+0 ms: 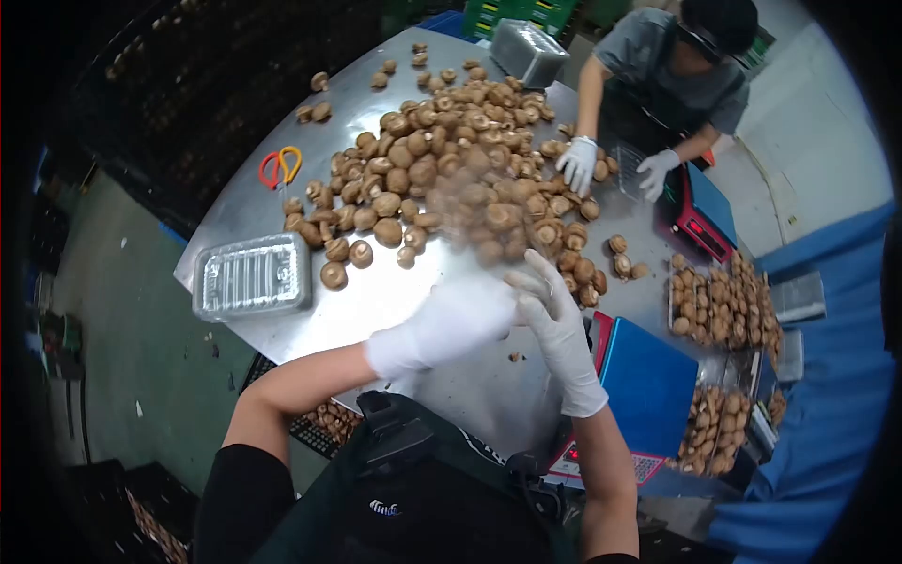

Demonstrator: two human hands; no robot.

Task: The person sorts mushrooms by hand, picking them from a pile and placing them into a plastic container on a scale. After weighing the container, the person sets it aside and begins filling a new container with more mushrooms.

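My left hand (465,312), in a white glove, is smeared by motion over the steel table, and its fingers do not show clearly. Right beside it is my right hand (556,331), also gloved, with its fingers apart and pointing up toward the pile. Its fingertips look stained brownish. Just beyond both hands lies a large heap of brown mushrooms (399,155), blurred in the part nearest my hands. A small brown scrap (514,356) rests on the metal below my right hand.
A clear plastic tray stack (252,277) and scissors (281,167) with red and orange handles lie at left. To the right are a blue-topped scale (648,385) and mushroom-filled trays (719,305). Across the table a gloved co-worker (648,75) reaches toward mushrooms near another scale (707,211).
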